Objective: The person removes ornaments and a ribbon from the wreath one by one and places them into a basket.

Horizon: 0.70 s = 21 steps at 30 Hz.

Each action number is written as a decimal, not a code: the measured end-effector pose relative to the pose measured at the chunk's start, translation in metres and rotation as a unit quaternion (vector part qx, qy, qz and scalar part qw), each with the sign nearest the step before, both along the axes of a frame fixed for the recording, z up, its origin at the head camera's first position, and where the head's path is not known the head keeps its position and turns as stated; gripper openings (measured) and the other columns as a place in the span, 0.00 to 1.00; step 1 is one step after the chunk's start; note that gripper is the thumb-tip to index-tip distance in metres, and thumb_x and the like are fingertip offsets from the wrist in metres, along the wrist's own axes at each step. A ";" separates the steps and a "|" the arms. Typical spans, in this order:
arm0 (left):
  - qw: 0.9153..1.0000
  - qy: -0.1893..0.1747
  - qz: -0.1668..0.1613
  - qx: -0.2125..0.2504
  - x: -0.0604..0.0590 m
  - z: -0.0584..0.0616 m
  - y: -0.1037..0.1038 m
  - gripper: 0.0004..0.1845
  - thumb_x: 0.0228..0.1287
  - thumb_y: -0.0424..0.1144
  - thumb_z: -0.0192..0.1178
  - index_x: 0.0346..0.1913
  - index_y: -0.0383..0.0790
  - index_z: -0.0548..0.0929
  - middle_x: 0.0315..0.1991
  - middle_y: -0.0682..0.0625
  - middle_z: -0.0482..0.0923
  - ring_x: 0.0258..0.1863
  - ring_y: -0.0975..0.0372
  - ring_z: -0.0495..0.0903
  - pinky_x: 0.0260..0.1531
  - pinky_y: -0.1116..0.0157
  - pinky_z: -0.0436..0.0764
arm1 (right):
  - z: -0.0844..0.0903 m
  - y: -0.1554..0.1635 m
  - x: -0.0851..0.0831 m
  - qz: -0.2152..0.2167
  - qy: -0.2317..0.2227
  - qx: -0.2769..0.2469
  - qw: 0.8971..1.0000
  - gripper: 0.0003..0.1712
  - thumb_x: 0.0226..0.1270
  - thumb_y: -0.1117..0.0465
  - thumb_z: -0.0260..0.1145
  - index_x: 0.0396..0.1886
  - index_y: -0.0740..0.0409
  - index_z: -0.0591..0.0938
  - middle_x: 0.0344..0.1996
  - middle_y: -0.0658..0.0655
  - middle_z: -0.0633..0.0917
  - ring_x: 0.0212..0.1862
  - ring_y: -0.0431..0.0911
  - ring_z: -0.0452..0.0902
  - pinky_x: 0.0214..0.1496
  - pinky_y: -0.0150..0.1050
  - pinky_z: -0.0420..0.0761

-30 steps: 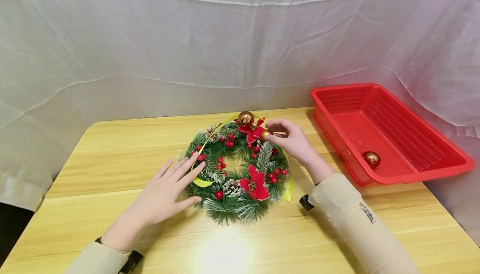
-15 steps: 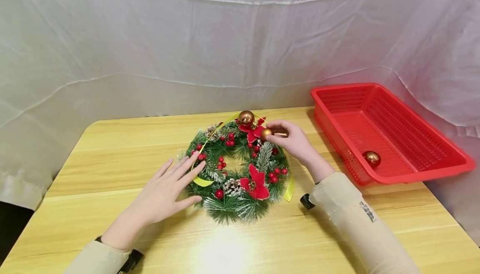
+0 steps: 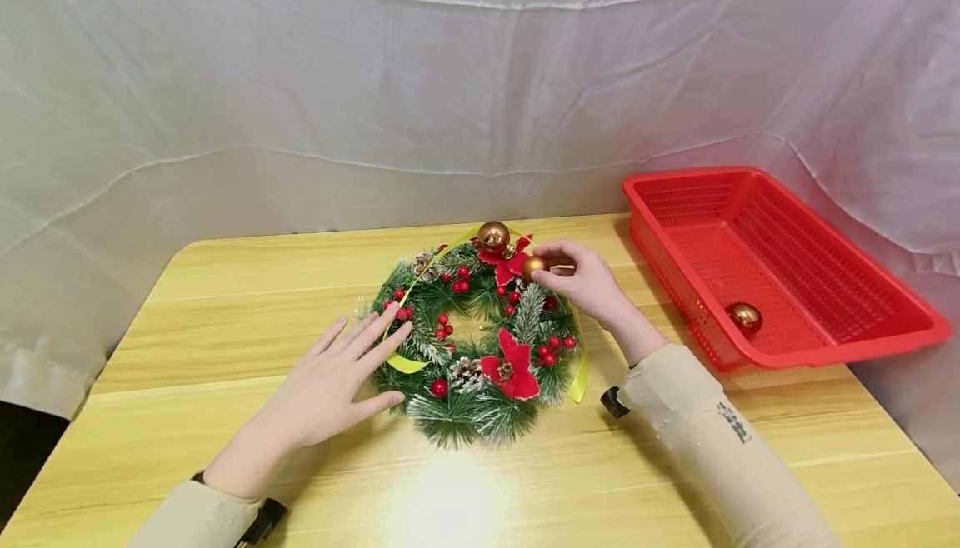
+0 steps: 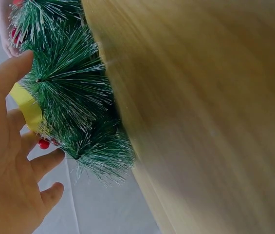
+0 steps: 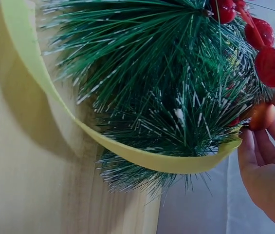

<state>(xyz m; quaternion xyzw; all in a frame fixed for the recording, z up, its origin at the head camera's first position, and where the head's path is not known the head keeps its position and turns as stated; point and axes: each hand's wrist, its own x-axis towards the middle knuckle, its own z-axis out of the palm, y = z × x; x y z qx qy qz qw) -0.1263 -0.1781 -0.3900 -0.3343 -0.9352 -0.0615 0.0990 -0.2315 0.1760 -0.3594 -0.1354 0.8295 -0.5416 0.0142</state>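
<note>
A green Christmas wreath (image 3: pixel 442 427) with red berries, pinecones and red poinsettias lies on the table. My right hand (image 3: pixel 581 281) pinches a small gold bauble (image 3: pixel 534 268) between thumb and fingers at the wreath's far right, beside the upper red poinsettia (image 3: pixel 504 261). Another shiny copper bauble (image 3: pixel 493 236) sits at the wreath's far edge. A yellow ribbon (image 5: pixel 152 162) loops along the wreath's outer side and meets the right fingertips in the right wrist view. My left hand (image 3: pixel 330 381) lies spread with straight fingers over the wreath's left edge, close to the ribbon's end (image 4: pixel 26 105).
A red perforated plastic basket (image 3: pixel 678 302) stands at the right of the table, with one copper bauble (image 3: pixel 744 317) inside. A pale cloth curtain (image 3: pixel 420 98) hangs behind the wooden table (image 3: pixel 247 306).
</note>
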 end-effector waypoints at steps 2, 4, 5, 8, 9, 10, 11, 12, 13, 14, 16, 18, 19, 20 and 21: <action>1.000 0.000 -0.001 0.001 0.000 0.000 0.000 0.43 0.64 0.68 0.47 0.76 0.52 0.51 0.77 0.51 0.42 0.72 0.50 0.51 0.71 0.50 0.41 | 0.001 0.000 0.001 -0.002 0.005 0.000 1.000 0.22 0.60 0.66 0.69 0.55 0.67 0.78 0.50 0.65 0.80 0.50 0.56 0.79 0.47 0.37 0.82; 1.000 0.000 -0.002 0.002 0.000 0.000 0.000 0.43 0.64 0.68 0.47 0.76 0.52 0.51 0.77 0.51 0.42 0.72 0.51 0.51 0.71 0.50 0.41 | 0.002 -0.001 0.002 -0.004 0.009 -0.001 1.000 0.22 0.60 0.65 0.69 0.54 0.67 0.78 0.49 0.65 0.81 0.50 0.56 0.80 0.47 0.36 0.82; 1.000 0.000 -0.002 0.003 0.000 0.001 0.000 0.43 0.64 0.68 0.47 0.76 0.52 0.51 0.77 0.51 0.42 0.72 0.50 0.51 0.71 0.51 0.41 | 0.002 -0.001 0.002 -0.005 0.010 -0.004 1.000 0.22 0.60 0.65 0.69 0.54 0.67 0.78 0.49 0.65 0.81 0.50 0.56 0.80 0.47 0.36 0.82; 1.000 -0.002 -0.002 0.003 0.001 0.001 0.000 0.43 0.64 0.68 0.47 0.76 0.52 0.51 0.77 0.51 0.42 0.72 0.51 0.50 0.71 0.51 0.40 | 0.003 -0.002 0.003 -0.006 0.015 -0.012 1.000 0.23 0.60 0.65 0.70 0.54 0.67 0.78 0.49 0.65 0.81 0.50 0.56 0.79 0.47 0.36 0.82; 1.000 -0.003 -0.002 0.002 0.001 0.001 0.000 0.43 0.64 0.68 0.47 0.76 0.51 0.51 0.77 0.51 0.41 0.72 0.50 0.50 0.71 0.50 0.41 | 0.003 -0.002 0.003 -0.007 0.018 -0.015 1.000 0.23 0.60 0.65 0.70 0.54 0.67 0.77 0.49 0.65 0.81 0.50 0.56 0.79 0.48 0.36 0.82; 1.000 -0.004 -0.002 0.001 0.001 0.001 0.000 0.43 0.64 0.68 0.47 0.76 0.51 0.51 0.77 0.51 0.41 0.72 0.50 0.50 0.71 0.50 0.41 | 0.003 -0.002 0.003 -0.008 0.021 -0.018 1.000 0.23 0.60 0.65 0.70 0.54 0.68 0.77 0.49 0.65 0.80 0.50 0.56 0.79 0.48 0.36 0.82; 1.000 -0.005 -0.001 0.001 0.001 0.002 0.000 0.43 0.64 0.68 0.47 0.76 0.51 0.50 0.77 0.51 0.41 0.72 0.50 0.50 0.71 0.50 0.41 | 0.003 -0.002 0.003 -0.010 0.024 -0.020 0.999 0.23 0.60 0.65 0.70 0.54 0.68 0.77 0.49 0.65 0.80 0.50 0.55 0.79 0.49 0.36 0.81; 1.000 -0.005 -0.001 0.001 0.001 0.002 0.000 0.43 0.64 0.68 0.47 0.76 0.51 0.50 0.77 0.51 0.41 0.72 0.50 0.50 0.71 0.50 0.42 | 0.003 -0.002 0.003 -0.011 0.028 -0.022 0.999 0.23 0.60 0.65 0.70 0.54 0.68 0.77 0.49 0.65 0.81 0.50 0.55 0.79 0.49 0.36 0.81; 1.000 -0.005 0.000 0.000 0.001 0.002 0.001 0.43 0.64 0.68 0.47 0.76 0.52 0.50 0.77 0.51 0.41 0.72 0.50 0.50 0.71 0.50 0.42 | 0.003 -0.002 0.003 -0.011 0.033 -0.024 0.999 0.23 0.60 0.65 0.70 0.54 0.68 0.77 0.49 0.65 0.81 0.50 0.55 0.79 0.50 0.35 0.81; 1.000 -0.006 0.000 0.000 0.001 0.002 0.001 0.43 0.64 0.68 0.47 0.76 0.52 0.50 0.77 0.51 0.41 0.72 0.50 0.50 0.71 0.50 0.42 | 0.004 -0.002 0.003 -0.013 0.035 -0.026 0.999 0.23 0.60 0.65 0.70 0.54 0.68 0.78 0.49 0.64 0.81 0.50 0.55 0.79 0.50 0.35 0.81; 1.000 -0.004 0.001 0.001 0.001 0.002 0.001 0.43 0.64 0.68 0.47 0.76 0.52 0.51 0.77 0.51 0.41 0.72 0.50 0.50 0.71 0.49 0.42 | 0.005 -0.002 0.003 -0.015 0.040 -0.029 0.999 0.23 0.60 0.65 0.70 0.54 0.68 0.78 0.49 0.65 0.81 0.50 0.55 0.79 0.50 0.34 0.80; 1.000 -0.004 0.001 0.003 0.001 0.001 0.001 0.43 0.64 0.68 0.48 0.76 0.52 0.51 0.77 0.51 0.41 0.72 0.50 0.50 0.71 0.50 0.41 | 0.007 -0.002 0.004 -0.015 0.045 -0.032 0.998 0.23 0.60 0.66 0.70 0.54 0.68 0.78 0.49 0.66 0.81 0.50 0.55 0.79 0.50 0.33 0.80; 1.000 -0.003 0.000 0.003 0.001 0.001 0.001 0.43 0.64 0.68 0.48 0.76 0.52 0.51 0.77 0.51 0.42 0.72 0.50 0.51 0.71 0.50 0.41 | 0.008 -0.002 0.004 -0.015 0.048 -0.033 0.998 0.23 0.60 0.66 0.69 0.55 0.69 0.77 0.49 0.66 0.81 0.50 0.56 0.79 0.50 0.32 0.80; 1.000 -0.003 0.001 0.003 0.001 0.001 0.001 0.43 0.64 0.68 0.48 0.76 0.52 0.51 0.77 0.51 0.42 0.72 0.50 0.51 0.71 0.50 0.41 | 0.008 -0.002 0.005 -0.016 0.049 -0.034 0.998 0.22 0.60 0.67 0.69 0.55 0.70 0.77 0.50 0.67 0.81 0.50 0.56 0.78 0.50 0.32 0.80; 1.000 -0.003 0.001 0.003 0.001 0.001 0.001 0.43 0.64 0.68 0.48 0.76 0.51 0.51 0.77 0.51 0.42 0.72 0.50 0.51 0.71 0.51 0.40 | 0.009 -0.002 0.005 -0.015 0.052 -0.035 0.998 0.22 0.61 0.69 0.68 0.55 0.71 0.77 0.50 0.68 0.80 0.51 0.57 0.78 0.51 0.32 0.80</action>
